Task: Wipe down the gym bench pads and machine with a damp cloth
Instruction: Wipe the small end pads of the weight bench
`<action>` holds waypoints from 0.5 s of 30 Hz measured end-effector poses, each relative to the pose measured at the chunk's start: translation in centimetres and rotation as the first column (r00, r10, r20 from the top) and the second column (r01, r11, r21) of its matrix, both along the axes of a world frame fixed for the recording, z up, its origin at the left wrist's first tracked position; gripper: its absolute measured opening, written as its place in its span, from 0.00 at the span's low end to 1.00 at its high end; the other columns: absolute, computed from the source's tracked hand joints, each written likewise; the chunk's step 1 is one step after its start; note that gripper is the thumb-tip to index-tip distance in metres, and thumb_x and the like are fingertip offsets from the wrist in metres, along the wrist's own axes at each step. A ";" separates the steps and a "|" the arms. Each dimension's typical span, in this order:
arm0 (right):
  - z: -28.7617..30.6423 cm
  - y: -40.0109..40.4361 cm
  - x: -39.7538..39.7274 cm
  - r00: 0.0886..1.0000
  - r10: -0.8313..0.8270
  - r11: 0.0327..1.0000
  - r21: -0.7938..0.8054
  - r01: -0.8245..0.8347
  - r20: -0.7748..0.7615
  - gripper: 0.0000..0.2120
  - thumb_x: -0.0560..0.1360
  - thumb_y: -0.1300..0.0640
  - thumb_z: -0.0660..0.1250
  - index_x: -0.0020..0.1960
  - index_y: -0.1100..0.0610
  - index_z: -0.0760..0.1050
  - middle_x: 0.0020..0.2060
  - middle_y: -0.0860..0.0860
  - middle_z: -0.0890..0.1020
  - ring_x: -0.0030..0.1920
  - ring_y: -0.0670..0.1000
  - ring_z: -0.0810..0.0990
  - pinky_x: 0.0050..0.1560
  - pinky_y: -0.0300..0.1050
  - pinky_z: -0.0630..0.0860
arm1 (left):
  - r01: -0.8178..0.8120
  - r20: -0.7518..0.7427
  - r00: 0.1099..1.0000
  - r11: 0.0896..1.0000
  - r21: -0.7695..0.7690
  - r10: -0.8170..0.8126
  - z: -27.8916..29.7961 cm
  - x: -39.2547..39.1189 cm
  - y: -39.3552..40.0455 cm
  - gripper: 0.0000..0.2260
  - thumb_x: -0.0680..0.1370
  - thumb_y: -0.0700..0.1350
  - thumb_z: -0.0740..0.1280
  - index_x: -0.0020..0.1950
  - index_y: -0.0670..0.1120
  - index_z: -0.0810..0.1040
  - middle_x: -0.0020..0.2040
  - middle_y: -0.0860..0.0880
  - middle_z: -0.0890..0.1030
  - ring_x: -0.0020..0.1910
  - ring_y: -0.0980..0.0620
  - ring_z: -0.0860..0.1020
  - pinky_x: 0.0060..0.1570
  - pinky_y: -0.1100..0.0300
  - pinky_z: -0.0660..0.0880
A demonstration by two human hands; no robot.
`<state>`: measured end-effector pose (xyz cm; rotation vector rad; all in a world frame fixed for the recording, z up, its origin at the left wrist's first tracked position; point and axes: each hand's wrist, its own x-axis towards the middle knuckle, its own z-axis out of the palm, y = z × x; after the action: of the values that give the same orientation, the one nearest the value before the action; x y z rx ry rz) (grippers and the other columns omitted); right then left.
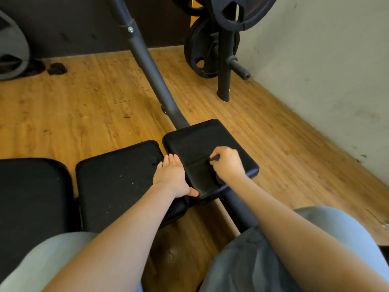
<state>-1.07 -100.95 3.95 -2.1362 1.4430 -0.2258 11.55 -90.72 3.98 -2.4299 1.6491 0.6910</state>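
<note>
Head view: pad point(202, 144) angled far-left to near-right.

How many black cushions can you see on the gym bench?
3. One cushion is at the far left, partly cut off by the picture's edge. The middle cushion sits beside it. The right cushion lies under both hands. More may be out of view.

Under me runs a scuffed wood-plank floor point(88, 102), meeting a pale grey wall point(328, 60) on my right and a dark wall point(73, 24) ahead — black weight plates point(207, 49) hang on a rack point(224, 70) in the corner
</note>
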 end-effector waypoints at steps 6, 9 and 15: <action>0.2 -2.0 -0.8 0.975 -0.151 0.987 -0.032 0.158 0.160 0.05 0.76 0.64 0.64 0.46 0.58 0.78 0.47 0.54 0.80 0.45 0.52 0.77 0.43 0.43 0.71 | 0.018 0.014 1.000 1.000 -0.005 -0.018 0.0 0.0 0.1 0.57 0.67 0.67 0.69 0.76 0.36 0.39 0.78 0.39 0.44 0.77 0.43 0.44 0.75 0.50 0.47; -0.5 1.6 1.3 0.975 0.207 0.976 -0.079 -0.201 0.075 0.05 0.75 0.63 0.67 0.47 0.56 0.79 0.49 0.50 0.76 0.48 0.47 0.74 0.50 0.40 0.71 | 0.013 0.009 1.000 1.000 -0.017 -0.013 0.0 0.0 -0.1 0.57 0.67 0.67 0.70 0.76 0.36 0.39 0.78 0.39 0.44 0.77 0.43 0.44 0.75 0.50 0.47; -0.4 -2.8 -1.7 0.979 -0.141 0.986 -0.065 0.152 0.150 0.08 0.75 0.66 0.63 0.52 0.64 0.78 0.52 0.61 0.77 0.52 0.57 0.76 0.45 0.35 0.69 | 0.013 0.003 1.000 1.000 -0.025 -0.013 -0.1 0.0 0.3 0.57 0.67 0.67 0.70 0.76 0.37 0.39 0.78 0.39 0.43 0.77 0.44 0.43 0.75 0.51 0.47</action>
<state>-2.80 -103.70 3.57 -2.0277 1.5293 -0.4881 11.57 -90.39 3.91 -2.4338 1.6814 0.6686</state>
